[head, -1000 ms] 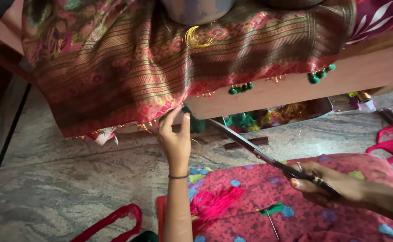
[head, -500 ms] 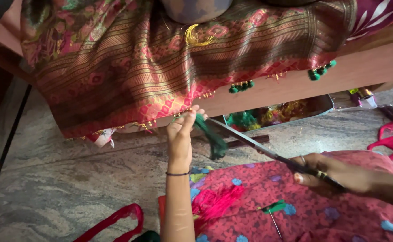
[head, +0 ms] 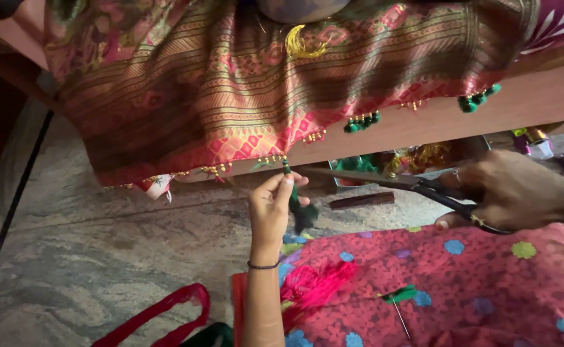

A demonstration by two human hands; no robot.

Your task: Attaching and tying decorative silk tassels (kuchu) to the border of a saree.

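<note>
Head view. The left hand (head: 270, 209) is reaching up to the hanging edge of the patterned cloth (head: 230, 96), its grip closed in a pinch on a dark green tassel (head: 298, 205). The tassel is hanging from the cloth's beaded hem just above the fingertips, and the pinch is pulling it downward, which appears to be keeping its thread taut and clear of the fabric. The right hand (head: 513, 189) is gripping a pair of scissors (head: 423, 187), fingers closed through the dark handles. The blades are pointing left toward the tassel; whether they are parted or shut cannot be told. The long reach of the blades is keeping the right hand well apart from the left.

The cloth is draping over the edge of a wooden bench (head: 539, 96), so its hem is hanging free within reach. More green tassels (head: 361, 122) are already hanging along that hem to the right. A round grey pot (head: 301, 8) is sitting on the cloth at the top, seemingly pinning it in place.

Surface and room: a grey stone floor (head: 102, 244) is lying below. A red flowered fabric (head: 462, 289) is covering the person's lap, with pink thread (head: 317, 283) and a needle (head: 399, 316) lying on it. A tray of spools (head: 417, 159) is sitting under the bench.
</note>
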